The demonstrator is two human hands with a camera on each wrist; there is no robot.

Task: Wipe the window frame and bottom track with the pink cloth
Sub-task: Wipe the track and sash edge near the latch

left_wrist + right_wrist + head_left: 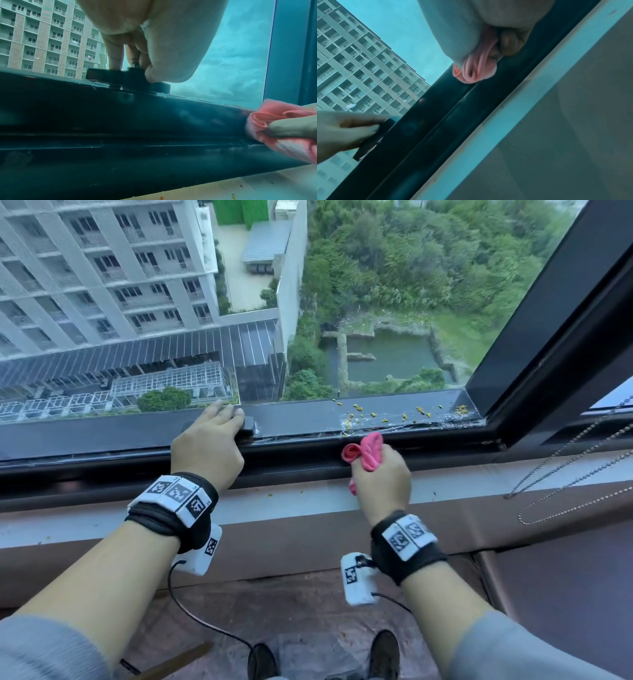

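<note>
**Cloth at the track, hand on the handle**

Grey sleeves (44,648) fill the bottom corners; beyond them the dark window frame (534,337) runs across, whitish threads lying along its bottom track (411,435); the left hand (209,446) curls close-set fingers over the black window handle (248,426); the right hand (382,479) bunches the pink cloth (369,453) in its fist, the cloth's tip against the track; yellow crumbs (423,411) dot the rail further right.

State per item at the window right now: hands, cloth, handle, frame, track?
pink cloth, bunched, tip against the bottom track
right hand, grips the pink cloth
left hand, curled over the window handle
window handle, lying flat along the window frame
window frame, yellow crumbs and webbing on its right stretch
bottom track, dusty, not yet clean
</note>
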